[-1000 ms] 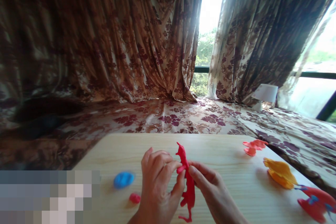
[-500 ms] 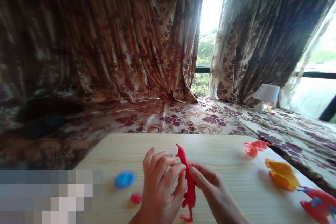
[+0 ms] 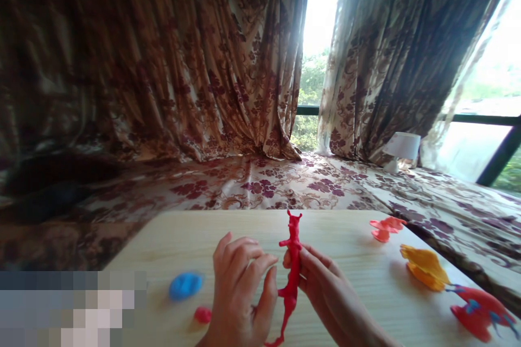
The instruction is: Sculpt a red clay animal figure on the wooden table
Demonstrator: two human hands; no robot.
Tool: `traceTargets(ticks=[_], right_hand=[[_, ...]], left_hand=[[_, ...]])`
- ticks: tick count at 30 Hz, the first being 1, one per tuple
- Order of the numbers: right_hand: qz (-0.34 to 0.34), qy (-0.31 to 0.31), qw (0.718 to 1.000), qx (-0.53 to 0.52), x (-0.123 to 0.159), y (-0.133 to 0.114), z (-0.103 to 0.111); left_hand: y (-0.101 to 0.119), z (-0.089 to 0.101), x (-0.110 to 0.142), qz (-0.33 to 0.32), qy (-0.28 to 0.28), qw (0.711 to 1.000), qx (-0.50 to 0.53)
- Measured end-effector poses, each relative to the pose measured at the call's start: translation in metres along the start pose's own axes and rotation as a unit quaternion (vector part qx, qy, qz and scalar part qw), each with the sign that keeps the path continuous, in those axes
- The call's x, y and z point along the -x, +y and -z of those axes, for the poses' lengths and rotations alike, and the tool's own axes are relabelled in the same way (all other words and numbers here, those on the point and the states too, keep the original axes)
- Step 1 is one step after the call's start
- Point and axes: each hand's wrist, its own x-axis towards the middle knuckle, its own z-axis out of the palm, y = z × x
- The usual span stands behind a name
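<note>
A slender red clay animal figure (image 3: 292,276) stands out upright between my hands, with two small ears or horns on top, short stubby legs at the side and a long thin tail below. My right hand (image 3: 325,287) grips its body from the right, thumb in front and fingers behind. To its left is my left hand (image 3: 244,287), fingers apart and curved, thumb and index close to the figure but holding nothing. Left of that hand, a small red clay lump (image 3: 202,314) and a flattened blue clay piece (image 3: 185,286) lie on the table.
Along the right side of the pale wooden table (image 3: 171,233) stand a coral clay shape (image 3: 386,229), a yellow clay shape (image 3: 425,267) and a red-and-blue clay figure (image 3: 482,312). Behind are flowered cloth, a small white lamp (image 3: 402,146) and curtains (image 3: 244,65). Pixelation covers the lower left.
My left thumb and index have come off the red figure. The figure has turned in my right hand, so both ears and the side legs now show. The view has shifted slightly.
</note>
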Motion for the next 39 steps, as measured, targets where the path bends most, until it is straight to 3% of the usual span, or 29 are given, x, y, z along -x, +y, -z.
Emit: traceTargets(ticks=[8, 12, 18, 26, 32, 39], right_hand=[[0.009, 0.049, 0.998, -0.023, -0.003, -0.006, 0.003], [0.024, 0.045, 0.999, -0.014, -0.002, -0.009, 0.003], [0.040, 0.026, 0.999, 0.011, 0.002, -0.009, -0.001], [0.038, 0.026, 0.996, 0.081, 0.001, -0.006, -0.002], [0.127, 0.074, 0.985, 0.089, -0.005, -0.002, 0.002], [0.151, 0.107, 0.979, 0.086, -0.006, 0.001, 0.000]], left_hand=[[0.004, -0.001, 0.000, 0.011, -0.058, 0.998, 0.011], [0.011, -0.005, 0.000, 0.029, -0.119, 0.992, 0.030], [0.012, -0.007, 0.000, 0.038, -0.150, 0.987, 0.040], [0.002, -0.007, 0.002, 0.033, -0.117, 0.993, 0.011], [-0.004, -0.006, 0.001, 0.008, -0.009, 1.000, -0.027], [0.002, -0.003, -0.001, 0.012, -0.010, 1.000, -0.005]])
